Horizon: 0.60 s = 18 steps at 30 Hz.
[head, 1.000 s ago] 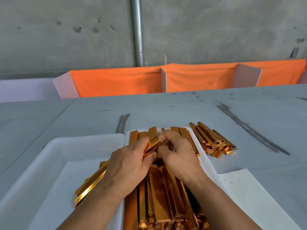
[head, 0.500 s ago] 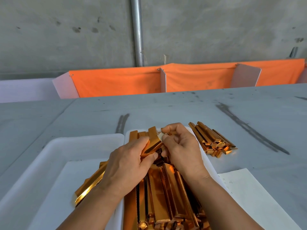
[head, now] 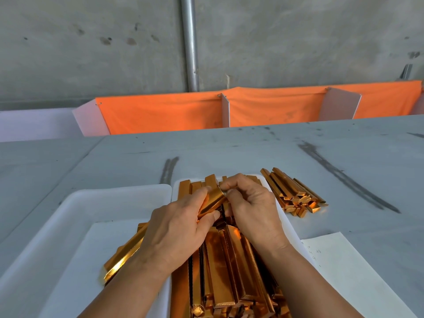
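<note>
Holding: the left grip [head: 174,230] has its thumb and fingers curled round the near part of a folded gold strip [head: 212,200].
Pinching: the right grip [head: 252,212] nips the strip's far end between thumb and fingertips, with its other fingers curled in.
Strip position: it is lifted just above the right tray [head: 284,222], between the two grips, and slants with its far end higher.
Right tray: it is packed with long gold strips [head: 226,260] lying lengthwise, and both wrists are over them.
Left tray [head: 80,203]: it is white and sits rim to rim with the right one. A few gold lengths [head: 125,251] lie aslant in it, partly under the left forearm.
Loose pile [head: 296,193]: more gold strips lie on the surface [head: 229,152], just right of the right tray's far corner.
Paper sheet [head: 344,271]: it is white with faint handwriting and lies beside the right forearm.
Far edge: an orange cloth [head: 160,113] hangs below a concrete wall with a metal pipe [head: 190,42].
</note>
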Each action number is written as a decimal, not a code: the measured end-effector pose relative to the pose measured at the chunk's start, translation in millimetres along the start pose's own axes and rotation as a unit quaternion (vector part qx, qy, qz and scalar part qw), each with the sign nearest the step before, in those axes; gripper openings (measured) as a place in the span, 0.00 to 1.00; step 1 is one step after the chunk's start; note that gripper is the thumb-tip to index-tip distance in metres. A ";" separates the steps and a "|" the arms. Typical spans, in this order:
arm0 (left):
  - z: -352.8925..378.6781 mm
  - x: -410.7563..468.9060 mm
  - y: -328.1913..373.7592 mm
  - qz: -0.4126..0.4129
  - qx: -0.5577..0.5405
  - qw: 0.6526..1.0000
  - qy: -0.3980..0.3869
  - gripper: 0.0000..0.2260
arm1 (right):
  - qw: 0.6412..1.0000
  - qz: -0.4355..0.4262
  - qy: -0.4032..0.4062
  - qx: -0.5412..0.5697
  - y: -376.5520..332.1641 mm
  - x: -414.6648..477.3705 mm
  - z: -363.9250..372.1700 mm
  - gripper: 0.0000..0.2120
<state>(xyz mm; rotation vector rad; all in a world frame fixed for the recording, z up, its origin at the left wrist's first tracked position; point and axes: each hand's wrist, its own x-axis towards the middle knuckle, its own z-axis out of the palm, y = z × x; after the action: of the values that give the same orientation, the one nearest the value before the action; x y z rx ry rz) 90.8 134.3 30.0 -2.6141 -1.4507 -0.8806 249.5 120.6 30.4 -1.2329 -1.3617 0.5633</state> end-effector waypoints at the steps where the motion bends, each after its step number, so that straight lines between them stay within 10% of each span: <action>1: 0.2 -0.2 -0.4 0.001 -0.006 1.000 -0.002 0.29 | 1.000 0.002 -0.002 -0.004 0.3 -0.1 0.4 0.17; 18: -1.9 -0.9 1.6 -0.011 0.006 1.000 0.003 0.26 | 1.000 -0.021 0.003 0.003 -0.2 -1.4 2.3 0.07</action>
<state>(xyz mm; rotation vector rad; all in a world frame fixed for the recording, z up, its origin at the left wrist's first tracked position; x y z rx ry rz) 90.8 132.2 31.6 -2.5888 -1.4829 -0.8770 247.0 120.1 29.5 -1.1970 -1.3765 0.5323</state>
